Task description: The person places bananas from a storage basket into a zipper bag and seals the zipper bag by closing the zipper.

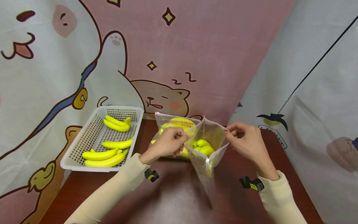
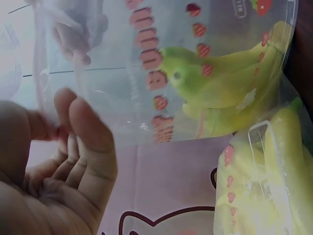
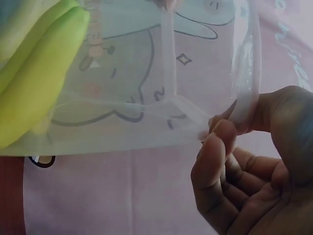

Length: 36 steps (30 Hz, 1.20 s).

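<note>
A clear zip bag (image 1: 205, 165) printed with red lettering and strawberries hangs between both hands, its mouth spread wide. Inside it lie yellow-green bananas (image 1: 203, 147), seen through the plastic in the left wrist view too. My left hand (image 1: 170, 141) pinches the left rim of the bag between thumb and fingertips. On the opposite rim, my right hand (image 1: 244, 140) pinches the edge the same way. The white zip slider (image 1: 207, 161) sits at the near corner of the mouth.
Behind the left hand, another zip bag (image 1: 176, 119) filled with bananas lies on the dark red table (image 1: 167, 189). At the left stands a white perforated basket (image 1: 81, 143) holding several bananas (image 1: 117, 143). A cartoon-printed cloth (image 1: 218, 56) hangs behind the table.
</note>
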Motion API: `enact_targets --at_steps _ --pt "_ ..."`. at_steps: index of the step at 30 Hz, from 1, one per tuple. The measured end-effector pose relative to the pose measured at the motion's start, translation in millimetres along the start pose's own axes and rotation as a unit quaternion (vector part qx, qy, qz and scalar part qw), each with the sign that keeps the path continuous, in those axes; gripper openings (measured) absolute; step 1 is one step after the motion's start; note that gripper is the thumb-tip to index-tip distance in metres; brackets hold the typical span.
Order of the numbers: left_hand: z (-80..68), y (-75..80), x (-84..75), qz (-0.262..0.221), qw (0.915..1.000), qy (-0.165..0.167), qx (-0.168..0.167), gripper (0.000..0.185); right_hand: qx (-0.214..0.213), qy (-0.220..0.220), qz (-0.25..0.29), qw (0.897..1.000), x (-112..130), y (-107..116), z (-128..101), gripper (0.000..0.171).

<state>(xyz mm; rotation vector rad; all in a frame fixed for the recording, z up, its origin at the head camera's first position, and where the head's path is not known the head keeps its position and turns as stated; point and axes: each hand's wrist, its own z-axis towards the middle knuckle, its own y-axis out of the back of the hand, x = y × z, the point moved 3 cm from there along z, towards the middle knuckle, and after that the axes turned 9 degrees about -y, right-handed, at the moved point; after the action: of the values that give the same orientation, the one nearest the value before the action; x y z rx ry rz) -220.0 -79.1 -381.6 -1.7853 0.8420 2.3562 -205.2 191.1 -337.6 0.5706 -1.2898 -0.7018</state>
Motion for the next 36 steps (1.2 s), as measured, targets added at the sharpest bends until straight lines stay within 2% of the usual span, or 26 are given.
enact_targets --at_steps 5,9,14,22,29,36 --pt "0.2 4.2 1.7 0.002 0.9982 -0.039 -0.046 0.031 -0.042 0.046 -0.001 0.998 -3 0 3 0.007" --pt "0.5 4.2 1.2 0.007 0.9973 -0.053 -0.049 0.03 -0.057 0.062 0.012 0.996 -4 -2 6 0.007" --pt "-0.9 2.0 4.6 0.014 0.9987 -0.04 -0.028 0.03 -0.029 0.051 0.02 0.998 -9 -5 6 0.006" --pt "-7.2 6.5 9.4 0.032 0.9982 -0.027 0.044 0.045 -0.005 0.043 0.019 0.999 -9 0 -1 0.01" --pt "-15.6 30.6 20.3 0.046 0.9979 -0.012 0.045 0.038 0.003 0.041 0.016 0.999 -9 0 -2 0.013" --pt "-26.5 73.9 38.6 0.125 0.9919 -0.017 0.011 0.018 0.004 0.04 0.022 0.999 -11 -1 -3 0.015"
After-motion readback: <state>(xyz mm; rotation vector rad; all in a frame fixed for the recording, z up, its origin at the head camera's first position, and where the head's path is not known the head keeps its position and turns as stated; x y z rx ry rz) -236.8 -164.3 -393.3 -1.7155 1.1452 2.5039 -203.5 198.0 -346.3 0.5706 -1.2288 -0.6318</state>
